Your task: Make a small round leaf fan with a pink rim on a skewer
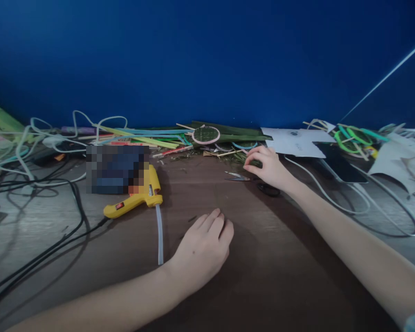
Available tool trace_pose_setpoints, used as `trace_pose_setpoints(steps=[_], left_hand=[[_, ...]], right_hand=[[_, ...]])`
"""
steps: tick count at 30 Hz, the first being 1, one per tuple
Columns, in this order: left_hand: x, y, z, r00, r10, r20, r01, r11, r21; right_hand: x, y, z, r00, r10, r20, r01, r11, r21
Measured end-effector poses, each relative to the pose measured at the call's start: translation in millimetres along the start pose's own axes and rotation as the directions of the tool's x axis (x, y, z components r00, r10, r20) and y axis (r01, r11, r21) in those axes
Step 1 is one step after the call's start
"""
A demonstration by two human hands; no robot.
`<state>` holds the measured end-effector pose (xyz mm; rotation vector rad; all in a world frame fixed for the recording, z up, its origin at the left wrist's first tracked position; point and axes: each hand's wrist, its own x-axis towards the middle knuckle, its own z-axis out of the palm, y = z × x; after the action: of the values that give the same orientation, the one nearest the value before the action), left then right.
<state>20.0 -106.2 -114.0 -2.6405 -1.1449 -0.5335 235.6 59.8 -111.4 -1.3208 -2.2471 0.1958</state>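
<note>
My left hand (207, 246) rests low over the brown tabletop (263, 276), its back toward me and its fingers curled down. The fingertips and palm are hidden, so anything inside does not show. A small dark scrap (192, 219) lies just left of its knuckles. Farther off, my right hand (268, 166) hovers by a pile of green clippings (240, 159), thumb and forefinger brought close together in a pinch. Nothing between those fingertips can be made out. Beneath this hand lie scissors (268, 189), blades pointing left and dark handle partly covered by the hand.
A yellow glue gun (133, 203) with a clear glue stick lies left, beside a pixelated dark object (115, 170). Cables (79, 207) spread over the left. Along the blue wall (207, 60) are strips, a round hoop (206, 134), white paper (293, 140) and a phone (344, 163).
</note>
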Motion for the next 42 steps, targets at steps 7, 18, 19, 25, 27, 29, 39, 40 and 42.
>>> trace_pose_setpoints(steps=[7,18,19,25,27,29,39,40,42], left_hand=[[-1,0,1.3,1.000,-0.002,0.021,0.002,1.000,-0.001],[-1,1,2.4,1.000,0.003,0.012,-0.003,1.000,0.015],[-1,1,2.2,1.000,0.003,0.008,-0.003,1.000,0.015],[-1,3,2.1,1.000,0.005,-0.009,-0.005,1.000,0.029],[-2,3,2.7,1.000,0.003,0.000,-0.003,0.999,0.036],[-3,3,3.2,1.000,0.004,0.011,-0.005,0.999,0.040],[-2,3,3.6,1.000,0.005,-0.010,-0.005,1.000,0.026],[-2,3,3.6,1.000,0.004,-0.010,-0.004,1.000,0.028],[-2,3,2.9,1.000,-0.002,0.001,0.002,1.000,0.028]], right_hand=[[-2,5,4,0.997,0.059,0.053,-0.056,0.996,-0.067],[1,-3,-4,0.974,0.059,-0.220,-0.045,0.996,0.072],[0,-6,-6,0.970,0.082,-0.229,-0.059,0.993,0.105],[-7,-45,-8,0.988,0.071,0.136,-0.130,0.854,0.504],[-13,-61,-5,0.942,-0.038,0.332,-0.151,0.838,0.525],[-18,-74,0,0.898,-0.081,0.432,-0.170,0.843,0.510],[-28,-88,17,0.949,-0.075,0.307,-0.021,0.954,0.298],[-28,-88,18,0.953,-0.070,0.295,-0.020,0.957,0.291],[-29,-87,19,0.959,-0.089,0.269,0.007,0.957,0.291]])
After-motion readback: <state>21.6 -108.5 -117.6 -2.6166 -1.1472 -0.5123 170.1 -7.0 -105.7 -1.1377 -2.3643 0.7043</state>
